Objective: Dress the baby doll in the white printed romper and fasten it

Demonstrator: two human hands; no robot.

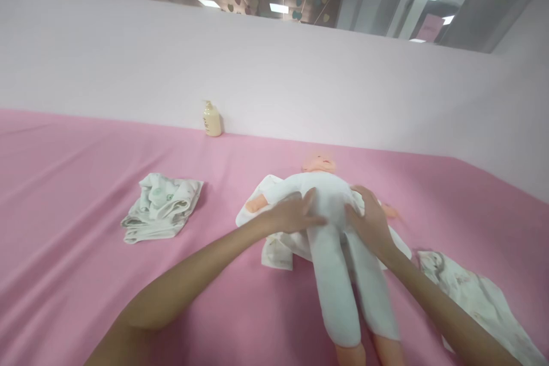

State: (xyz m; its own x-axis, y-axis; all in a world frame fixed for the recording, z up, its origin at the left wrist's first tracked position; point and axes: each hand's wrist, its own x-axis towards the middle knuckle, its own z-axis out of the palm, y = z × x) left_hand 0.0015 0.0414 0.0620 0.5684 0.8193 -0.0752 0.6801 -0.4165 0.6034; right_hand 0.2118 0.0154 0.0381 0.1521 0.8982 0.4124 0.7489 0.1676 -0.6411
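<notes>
Two hands [295,213] [372,226] touch the doll [328,240]; pink sheet [77,194] spreads leftward.

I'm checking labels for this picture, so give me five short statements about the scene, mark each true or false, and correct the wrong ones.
1. The left hand and right hand are at the doll, one on each side of its body. True.
2. The doll is dressed in black. False: its clothing is white.
3. A pump bottle stands upright near the wall. True.
4. The bottle is right of the doll. False: it is to the left.
5. The sheet is pink. True.
</notes>
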